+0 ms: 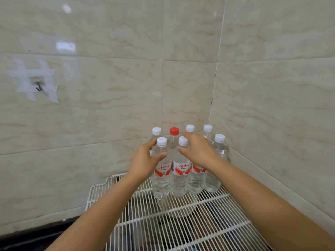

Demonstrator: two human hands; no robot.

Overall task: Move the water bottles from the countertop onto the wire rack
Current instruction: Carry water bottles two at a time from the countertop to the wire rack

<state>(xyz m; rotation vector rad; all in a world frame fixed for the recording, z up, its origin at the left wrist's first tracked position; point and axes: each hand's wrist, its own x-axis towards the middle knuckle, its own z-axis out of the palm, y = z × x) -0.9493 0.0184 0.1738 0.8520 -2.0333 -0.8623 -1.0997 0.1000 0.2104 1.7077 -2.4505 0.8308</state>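
The water bottles (179, 174) stand clustered on the white wire rack (208, 220) in a tiled corner (one has a red cap (174, 130)). The left hand (143, 160) grips the front-left bottle (161, 180) at its shoulder. The right hand (197, 151) curves over a neighbouring bottle's top; I cannot tell whether it grips.

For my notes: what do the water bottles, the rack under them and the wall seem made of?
Water bottles: clear thin plastic with ribbed bodies, glossy labels and plastic caps.
Wire rack: likely metal wire with a white coating that looks evenly matte.
Wall: probably glazed ceramic tile, marble-patterned; grout lines and sharp reflections show.
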